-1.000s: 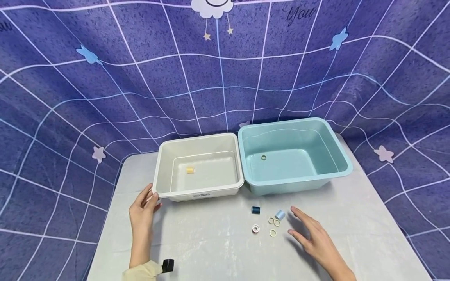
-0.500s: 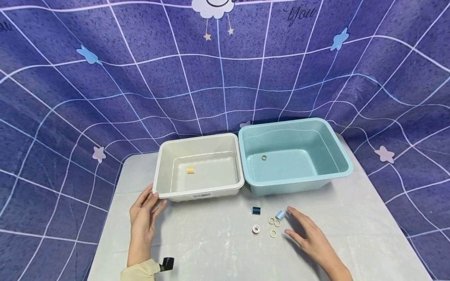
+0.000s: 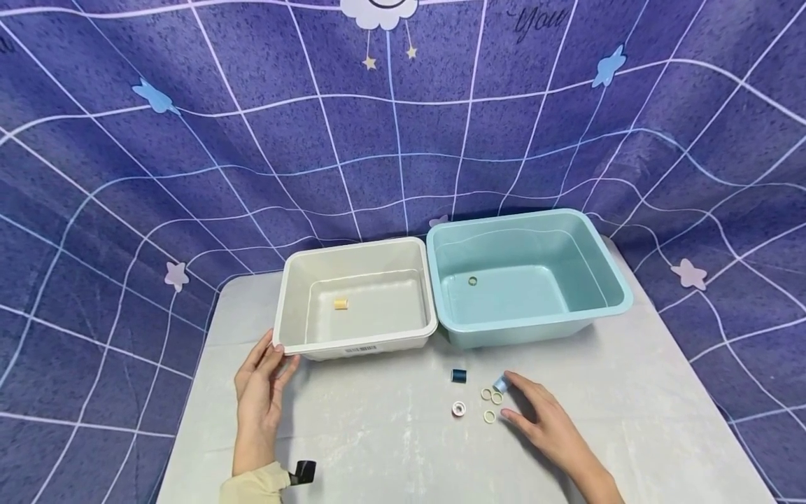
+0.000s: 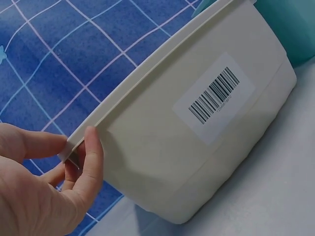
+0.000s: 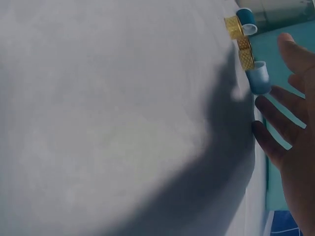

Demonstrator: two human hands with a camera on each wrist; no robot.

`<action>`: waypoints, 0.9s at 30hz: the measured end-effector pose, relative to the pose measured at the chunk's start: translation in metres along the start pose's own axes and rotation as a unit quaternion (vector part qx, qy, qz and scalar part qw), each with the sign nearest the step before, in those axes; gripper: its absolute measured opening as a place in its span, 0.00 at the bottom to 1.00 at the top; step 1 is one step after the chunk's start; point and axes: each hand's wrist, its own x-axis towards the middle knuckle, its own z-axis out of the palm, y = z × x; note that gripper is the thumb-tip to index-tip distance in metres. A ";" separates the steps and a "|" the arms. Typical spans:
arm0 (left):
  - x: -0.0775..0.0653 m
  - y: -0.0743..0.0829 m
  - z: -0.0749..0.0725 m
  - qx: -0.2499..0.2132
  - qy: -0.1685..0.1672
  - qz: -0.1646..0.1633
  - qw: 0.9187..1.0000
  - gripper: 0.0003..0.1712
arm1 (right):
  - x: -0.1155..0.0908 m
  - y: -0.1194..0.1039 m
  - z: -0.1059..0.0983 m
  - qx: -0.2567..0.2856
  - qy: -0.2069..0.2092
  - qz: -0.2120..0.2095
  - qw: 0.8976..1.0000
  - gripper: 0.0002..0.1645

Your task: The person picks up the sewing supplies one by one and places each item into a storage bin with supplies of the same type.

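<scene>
My left hand (image 3: pixel 257 399) pinches the front left corner of a white plastic bin (image 3: pixel 371 344); in the left wrist view thumb and fingers close over its rim (image 4: pixel 98 115). My right hand (image 3: pixel 546 423) is spread, thumb apart from fingers, with fingertips right at a light blue thread spool (image 3: pixel 500 384). Beside that spool lie three small gold rings, one front ring (image 3: pixel 489 416) standing apart from a touching pair (image 3: pixel 497 398). Further left are a dark blue thread spool (image 3: pixel 458 376) and a spool with a white end (image 3: pixel 458 409). The right wrist view shows the light blue spool (image 5: pixel 259 78) near the fingers.
A teal bin (image 3: pixel 535 326) stands against the white bin's right side, with one ring (image 3: pixel 472 281) inside. A yellow thread spool (image 3: pixel 341 304) lies in the white bin. Behind the grey-covered table (image 3: pixel 378 434) hangs a purple-blue patterned curtain (image 3: pixel 264 140).
My right hand has moved left and slightly forward, up to the light blue spool. My left hand stays at the white bin's corner, its lower fingers a little more spread.
</scene>
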 end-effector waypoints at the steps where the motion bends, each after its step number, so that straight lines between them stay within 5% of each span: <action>1: 0.000 0.000 0.001 -0.001 -0.001 0.000 1.000 0.32 | 0.001 0.000 0.001 -0.001 0.001 -0.007 1.000 0.44; 7: 0.000 -0.002 0.002 0.002 -0.002 0.007 1.000 0.32 | 0.007 0.000 0.006 -0.018 0.010 -0.031 0.999 0.41; 27: 0.001 -0.003 -0.001 0.007 -0.008 0.017 1.000 0.31 | 0.020 0.010 0.015 -0.041 -0.001 -0.008 0.999 0.23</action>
